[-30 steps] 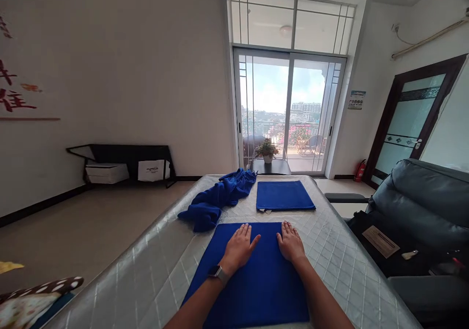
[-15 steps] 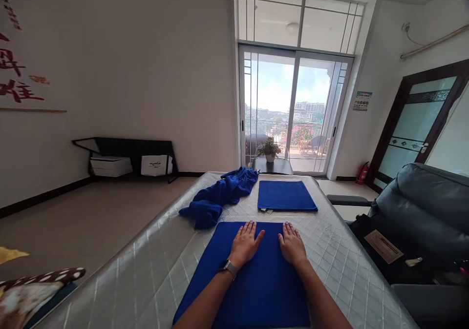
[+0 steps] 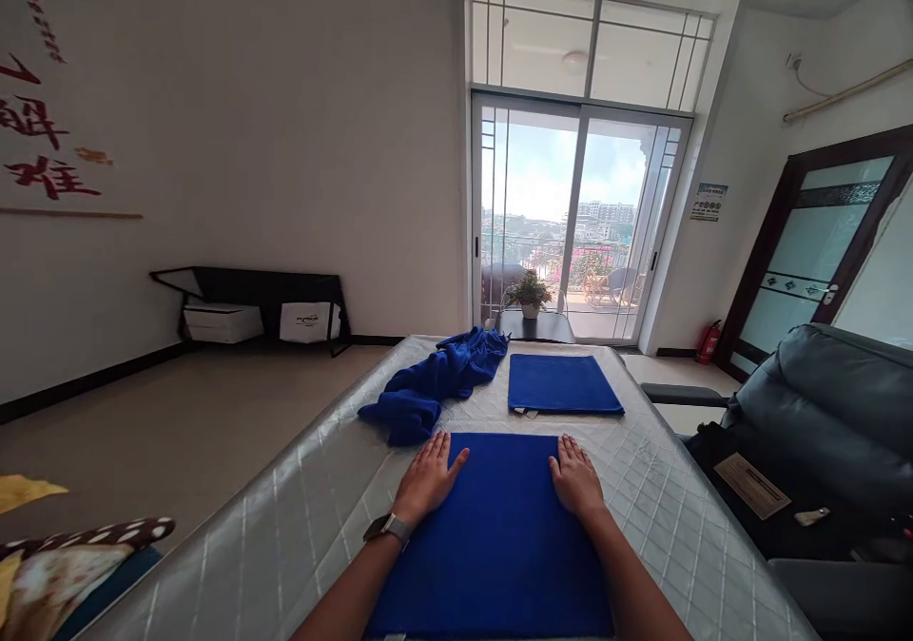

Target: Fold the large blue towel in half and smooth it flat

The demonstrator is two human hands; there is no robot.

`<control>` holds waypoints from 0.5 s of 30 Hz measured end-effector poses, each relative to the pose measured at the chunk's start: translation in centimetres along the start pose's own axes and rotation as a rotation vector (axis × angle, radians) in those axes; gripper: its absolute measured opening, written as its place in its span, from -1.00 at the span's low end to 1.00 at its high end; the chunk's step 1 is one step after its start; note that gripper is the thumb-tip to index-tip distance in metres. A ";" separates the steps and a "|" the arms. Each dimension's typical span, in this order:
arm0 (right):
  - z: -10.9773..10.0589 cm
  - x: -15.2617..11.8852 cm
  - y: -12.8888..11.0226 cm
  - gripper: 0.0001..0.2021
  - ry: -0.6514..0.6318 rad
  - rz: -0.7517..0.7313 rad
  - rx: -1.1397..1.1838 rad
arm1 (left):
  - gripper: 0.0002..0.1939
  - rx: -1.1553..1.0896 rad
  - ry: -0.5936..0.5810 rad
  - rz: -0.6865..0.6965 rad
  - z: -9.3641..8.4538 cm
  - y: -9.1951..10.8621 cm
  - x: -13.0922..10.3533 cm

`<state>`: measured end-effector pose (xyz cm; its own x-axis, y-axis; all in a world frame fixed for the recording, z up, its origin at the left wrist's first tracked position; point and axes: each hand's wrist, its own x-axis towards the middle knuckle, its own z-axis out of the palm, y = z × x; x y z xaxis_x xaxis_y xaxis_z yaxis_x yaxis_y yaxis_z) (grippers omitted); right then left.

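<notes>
Btm ctr: smooth blue fabric rectangle (image 3: 499, 536), L hand (image 3: 426, 479) & R hand (image 3: 576, 477) flat at far corners, thumbs out. Rt of ctr: neat blue cloth oblong (image 3: 566, 384), seemingly done. Mid-frame: crumpled blue cloth heap (image 3: 435, 384), apparently pending.

near cloth (image 3: 499, 536), solid blue — quilted surface (image 3: 285, 508), silvery with diamond lattice — dotted fabric (image 3: 118, 534), brown and white

Past the far edge of the mattress (image 3: 674, 513) I see a potted plant (image 3: 529, 293); near the right edge, a leather armchair (image 3: 838, 384); beyond it, a fire extinguisher (image 3: 709, 343).
</notes>
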<state>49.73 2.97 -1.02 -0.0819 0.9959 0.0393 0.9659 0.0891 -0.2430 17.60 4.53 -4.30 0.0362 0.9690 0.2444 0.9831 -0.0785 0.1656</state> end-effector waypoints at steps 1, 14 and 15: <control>0.0 0.0 0.0 -0.31 0.003 0.002 0.000 | -0.07 0.005 -0.011 -0.001 -0.1 0.1 0.0; 0.0 0.0 0.0 -0.32 0.006 0.017 0.021 | -0.08 -0.076 -0.042 0.131 -1.7 8.8 1.7; 0.0 0.0 0.0 -0.32 0.008 0.016 0.016 | -0.13 -0.109 -0.052 0.198 -1.4 10.9 1.6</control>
<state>49.76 2.96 -1.04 -0.0645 0.9970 0.0429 0.9630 0.0735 -0.2593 28.11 4.90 -0.77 0.2384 0.9426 0.2337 0.9307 -0.2905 0.2222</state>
